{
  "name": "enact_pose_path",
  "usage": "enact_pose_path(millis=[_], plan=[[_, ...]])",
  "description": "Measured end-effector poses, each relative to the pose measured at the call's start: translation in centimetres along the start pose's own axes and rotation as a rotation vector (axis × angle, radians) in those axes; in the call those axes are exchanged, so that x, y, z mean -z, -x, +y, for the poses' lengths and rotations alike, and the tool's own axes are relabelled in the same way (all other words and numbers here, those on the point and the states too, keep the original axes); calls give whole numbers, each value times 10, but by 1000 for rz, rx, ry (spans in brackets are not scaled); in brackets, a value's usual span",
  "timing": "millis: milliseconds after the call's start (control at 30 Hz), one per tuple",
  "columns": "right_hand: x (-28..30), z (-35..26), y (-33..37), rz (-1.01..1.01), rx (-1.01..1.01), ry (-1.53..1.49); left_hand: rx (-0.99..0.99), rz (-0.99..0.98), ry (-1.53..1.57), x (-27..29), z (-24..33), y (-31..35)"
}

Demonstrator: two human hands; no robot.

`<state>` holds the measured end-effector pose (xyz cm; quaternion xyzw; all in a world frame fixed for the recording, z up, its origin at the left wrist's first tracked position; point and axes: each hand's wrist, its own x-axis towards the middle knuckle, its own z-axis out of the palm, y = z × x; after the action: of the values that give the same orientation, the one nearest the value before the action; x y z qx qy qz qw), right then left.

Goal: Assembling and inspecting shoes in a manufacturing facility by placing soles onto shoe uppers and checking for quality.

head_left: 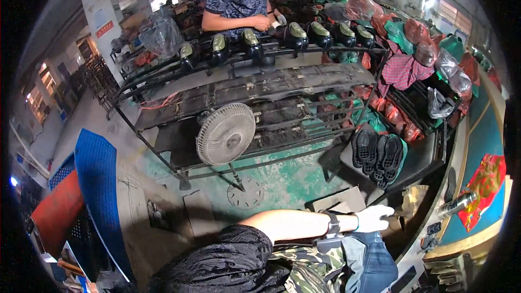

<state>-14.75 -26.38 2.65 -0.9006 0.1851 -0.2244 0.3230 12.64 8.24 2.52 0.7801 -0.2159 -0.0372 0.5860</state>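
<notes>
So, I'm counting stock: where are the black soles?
The black soles lie right of centre in the head view, above the gloved left hand, right of the fan.

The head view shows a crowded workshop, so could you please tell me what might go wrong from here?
The standing fan is in front of the rack, so someone passing could bump it. The dark shoes lined along the rack's top might be knocked off. The black soles, not far beyond the gloved left hand, could slip if brushed.
</notes>
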Motion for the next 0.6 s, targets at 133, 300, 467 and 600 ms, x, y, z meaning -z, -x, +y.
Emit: enact_pose_path(millis=[133,300,467,600], plan=[[23,8,29,-41,-185,85,-108,-155,-206,-24,-13,39],[31,71,51,2,-39,337,-267,-222,-218,3,29,48],[34,47,66,157,-351,334,-346,-203,-479,3,30,44],[40,96,101,186,-544,135,-375,-186,-503,-13,20,43]])
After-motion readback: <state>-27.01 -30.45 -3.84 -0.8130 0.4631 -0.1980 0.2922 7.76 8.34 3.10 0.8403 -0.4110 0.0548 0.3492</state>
